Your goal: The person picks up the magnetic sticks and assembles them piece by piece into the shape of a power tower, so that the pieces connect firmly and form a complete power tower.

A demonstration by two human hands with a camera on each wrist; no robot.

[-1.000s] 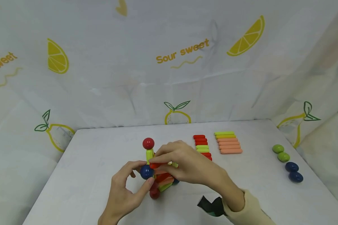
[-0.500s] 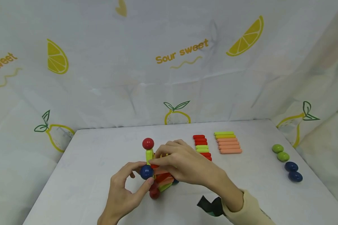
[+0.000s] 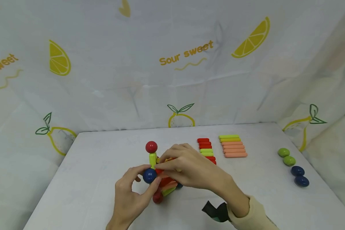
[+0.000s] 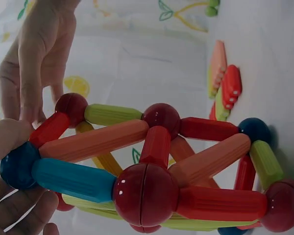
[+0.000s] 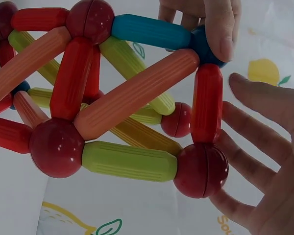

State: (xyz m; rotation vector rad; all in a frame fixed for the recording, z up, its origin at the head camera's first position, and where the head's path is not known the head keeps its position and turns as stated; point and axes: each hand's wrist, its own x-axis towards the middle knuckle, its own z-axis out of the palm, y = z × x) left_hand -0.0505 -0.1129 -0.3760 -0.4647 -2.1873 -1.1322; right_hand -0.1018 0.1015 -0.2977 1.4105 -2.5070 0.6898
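Worktop (image 3: 103, 153) in white carries everything I see, and near the middle of its front edge stands the rod-and-ball frame (image 3: 164, 182), red, green and orange. My right hand (image 3: 187, 167) lies over the frame's top, fingers curled onto its rods. My left hand (image 3: 132, 195) pinches the dark blue ball (image 3: 149, 175) at the frame's near corner between thumb and fingers. Toward the back edge lie two rows of spare rods (image 3: 233, 146); loose green and blue balls (image 3: 293, 166) sit along the right edge.
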